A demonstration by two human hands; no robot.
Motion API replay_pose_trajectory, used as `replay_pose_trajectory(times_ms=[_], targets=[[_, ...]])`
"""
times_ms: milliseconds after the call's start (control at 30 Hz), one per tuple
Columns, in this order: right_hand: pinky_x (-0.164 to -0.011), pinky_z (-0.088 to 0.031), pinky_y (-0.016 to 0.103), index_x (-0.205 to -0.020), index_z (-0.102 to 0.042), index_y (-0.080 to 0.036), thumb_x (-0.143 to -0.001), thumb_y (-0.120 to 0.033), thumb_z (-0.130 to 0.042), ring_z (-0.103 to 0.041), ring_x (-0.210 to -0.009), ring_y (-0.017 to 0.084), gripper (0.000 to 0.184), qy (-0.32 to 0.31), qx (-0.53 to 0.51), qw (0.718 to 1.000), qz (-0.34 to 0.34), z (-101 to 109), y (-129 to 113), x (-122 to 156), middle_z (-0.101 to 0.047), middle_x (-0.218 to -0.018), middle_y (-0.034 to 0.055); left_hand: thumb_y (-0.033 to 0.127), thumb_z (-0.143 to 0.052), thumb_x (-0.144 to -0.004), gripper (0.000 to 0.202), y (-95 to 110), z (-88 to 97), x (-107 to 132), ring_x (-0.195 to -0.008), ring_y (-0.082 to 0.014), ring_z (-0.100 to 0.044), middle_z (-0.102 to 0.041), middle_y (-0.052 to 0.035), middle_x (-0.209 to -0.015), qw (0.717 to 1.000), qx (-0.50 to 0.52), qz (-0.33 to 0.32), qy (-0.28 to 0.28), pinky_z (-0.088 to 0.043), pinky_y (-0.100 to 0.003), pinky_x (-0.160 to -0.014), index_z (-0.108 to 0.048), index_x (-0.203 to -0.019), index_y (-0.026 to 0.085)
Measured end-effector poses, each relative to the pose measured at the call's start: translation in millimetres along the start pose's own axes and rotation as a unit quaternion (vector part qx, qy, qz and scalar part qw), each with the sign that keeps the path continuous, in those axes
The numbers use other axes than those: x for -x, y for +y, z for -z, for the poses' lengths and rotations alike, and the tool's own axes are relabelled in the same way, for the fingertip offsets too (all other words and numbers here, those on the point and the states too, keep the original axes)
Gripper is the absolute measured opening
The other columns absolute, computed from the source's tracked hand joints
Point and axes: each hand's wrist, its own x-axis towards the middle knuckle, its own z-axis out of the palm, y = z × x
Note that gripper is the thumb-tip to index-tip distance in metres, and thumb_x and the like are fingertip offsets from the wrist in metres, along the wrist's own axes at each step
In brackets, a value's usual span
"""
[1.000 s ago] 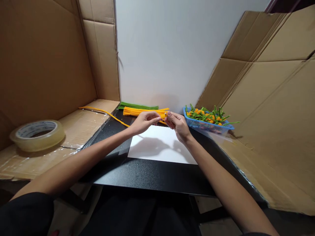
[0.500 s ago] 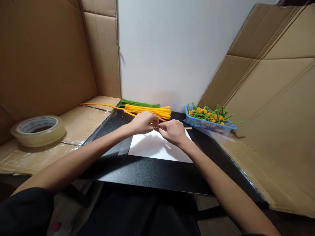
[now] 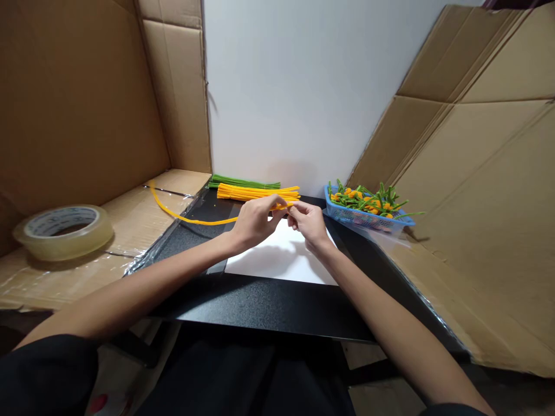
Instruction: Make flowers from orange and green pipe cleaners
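A long orange pipe cleaner [image 3: 195, 221] runs from the left into both my hands, its free part curving up over the cardboard. My left hand [image 3: 256, 221] is closed around it, thumb and fingers pinching near its right end. Fingertips of my right hand [image 3: 309, 224] pinch the same end, almost touching the left fingertips. Both hands hover above a white sheet of paper [image 3: 277, 263] on the black table. Just behind them lies a bundle of orange pipe cleaners [image 3: 247, 192], with a green bundle [image 3: 243, 181] behind it.
A blue basket [image 3: 368, 218] at the right holds green stems with orange pieces. On the cardboard at the left lies a roll of clear tape [image 3: 65, 234]. Cardboard panels [image 3: 485, 173] stand on both sides, and a white wall [image 3: 281, 86] rises at the back.
The pipe cleaner's trailing part has swung nearer and now sags in a curve, its far end lifted. My hands have shifted slightly, and the pale stick by the right hand is out of sight.
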Motion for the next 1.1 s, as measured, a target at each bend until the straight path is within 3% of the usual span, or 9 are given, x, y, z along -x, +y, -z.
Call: replay_pose_trajectory(times_ms=[133,267,467,633,833,1000,1100], targets=[[-0.044,-0.022,0.022,-0.077,-0.069,-0.020,-0.064,-0.047,-0.083,-0.040,-0.046,0.007,0.033,-0.013,-0.187,0.979,-0.080,-10.1,-3.2,3.9,-0.056,-0.053,-0.0039,0.035,-0.067,-0.091,0.020,0.3,-0.4,-0.1,-0.071,-0.0161,-0.066,-0.074,-0.0042,-0.085,0.996,0.061,0.053,0.021,-0.044,-0.025,-0.066,-0.064,-0.100,0.018],[-0.046,-0.030,0.021,-0.083,-0.071,-0.022,-0.059,-0.040,-0.089,-0.050,-0.055,0.008,0.035,-0.014,-0.270,0.957,-0.108,-15.1,-7.3,7.4,-0.058,-0.063,-0.0036,0.051,-0.055,-0.097,0.036,1.0,1.2,-4.5,-0.063,-0.0136,-0.061,-0.069,-0.0014,-0.072,0.979,0.172,0.110,0.008,-0.042,-0.023,-0.061,-0.065,-0.089,0.017],[-0.055,-0.041,0.019,-0.090,-0.072,-0.024,-0.070,-0.029,-0.080,-0.048,-0.059,0.007,0.022,-0.054,-0.303,0.947,-0.094,-10.8,-12.3,7.3,-0.064,-0.077,-0.0027,0.050,-0.061,-0.093,0.036,-0.2,1.7,-6.8,-0.068,-0.0146,-0.063,-0.073,-0.0042,-0.081,0.968,0.213,0.129,-0.005,-0.046,-0.024,-0.065,-0.070,-0.092,0.016],[-0.057,-0.047,0.022,-0.092,-0.074,-0.023,-0.080,-0.037,-0.070,-0.051,-0.063,0.010,0.019,-0.034,-0.314,0.942,-0.110,-10.0,-20.7,9.0,-0.067,-0.088,0.0017,0.045,-0.059,-0.095,0.033,0.9,7.2,-8.8,-0.071,-0.0151,-0.065,-0.076,-0.0055,-0.086,0.976,0.187,0.107,-0.012,-0.048,-0.024,-0.066,-0.073,-0.096,0.016],[-0.061,-0.049,0.022,-0.088,-0.073,-0.023,-0.074,-0.035,-0.079,-0.053,-0.063,0.008,0.019,-0.022,-0.294,0.951,-0.098,-8.1,-12.6,7.4,-0.068,-0.084,-0.0008,0.048,-0.065,-0.091,0.035,4.0,10.5,-11.3,-0.078,-0.0164,-0.069,-0.077,-0.0074,-0.091,0.966,0.234,0.103,-0.049,-0.053,-0.025,-0.071,-0.075,-0.095,0.015],[-0.066,-0.051,0.023,-0.093,-0.074,-0.025,-0.071,-0.030,-0.084,-0.058,-0.069,0.009,0.025,-0.019,-0.300,0.950,-0.080,-6.9,-8.2,5.3,-0.071,-0.091,-0.0005,0.043,-0.079,-0.079,0.036,-5.2,3.6,-11.6,-0.081,-0.0191,-0.073,-0.077,-0.0106,-0.091,0.936,0.319,0.142,-0.041,-0.058,-0.031,-0.076,-0.072,-0.097,0.013],[-0.065,-0.050,0.023,-0.092,-0.074,-0.023,-0.070,-0.034,-0.085,-0.058,-0.071,0.010,0.027,-0.022,-0.299,0.951,-0.070,-7.8,-8.7,5.6,-0.071,-0.092,0.0005,0.040,-0.080,-0.078,0.032,-7.6,3.9,-13.3,-0.085,-0.0200,-0.073,-0.077,-0.0115,-0.093,0.940,0.315,0.130,-0.014,-0.059,-0.032,-0.080,-0.072,-0.094,0.013]])
